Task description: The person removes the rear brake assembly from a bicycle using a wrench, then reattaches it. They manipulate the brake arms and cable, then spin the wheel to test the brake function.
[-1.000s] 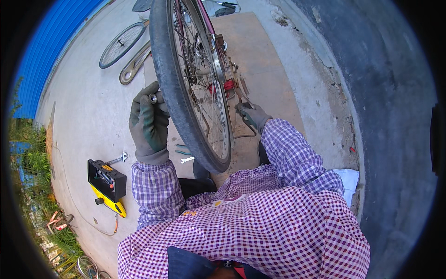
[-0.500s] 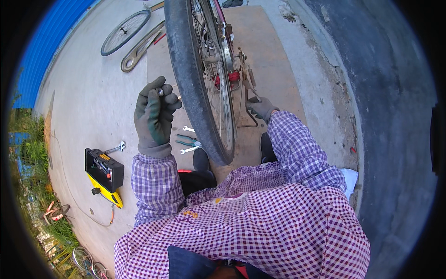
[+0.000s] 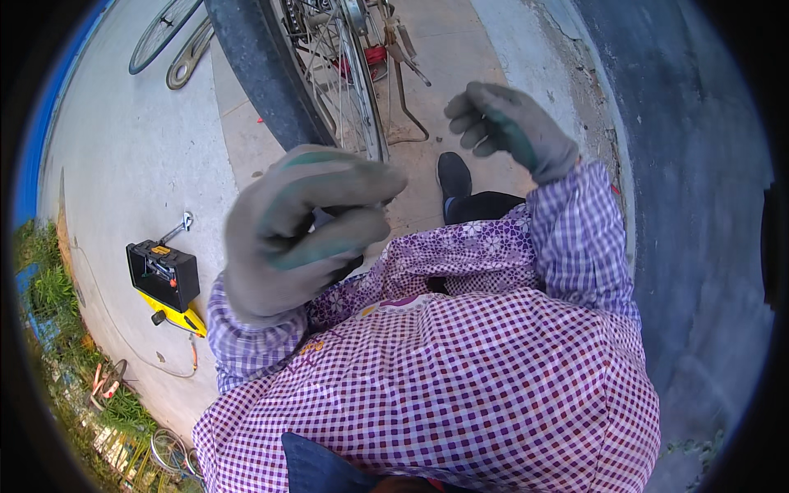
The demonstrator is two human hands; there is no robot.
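Note:
My gloved left hand [image 3: 300, 230] is raised close to the camera, just below the bicycle's black tire [image 3: 263, 86], with its fingers curled round something mostly hidden. My gloved right hand [image 3: 514, 131] is held in the air right of the wheel, fingers loosely bent and apart, with nothing visible in them. A bent metal stand [image 3: 419, 123] hangs beside the spoked rim [image 3: 371, 131], left of that hand, and a red item [image 3: 374, 62] shows behind the spokes.
At the left lie a loose wheel [image 3: 156, 37], a long metal part [image 3: 185, 62], a black tool box on a yellow case [image 3: 177, 312] and an adjustable wrench [image 3: 174, 228]. Plants [image 3: 45, 329] and more bicycles [image 3: 167, 448] line the left edge. Dark ground [image 3: 682, 246] runs along the right.
My left hand has come nearer the camera and turned, hiding the small metal part it held. My right hand has left the stand and moved toward me. The bicycle sits higher in the picture.

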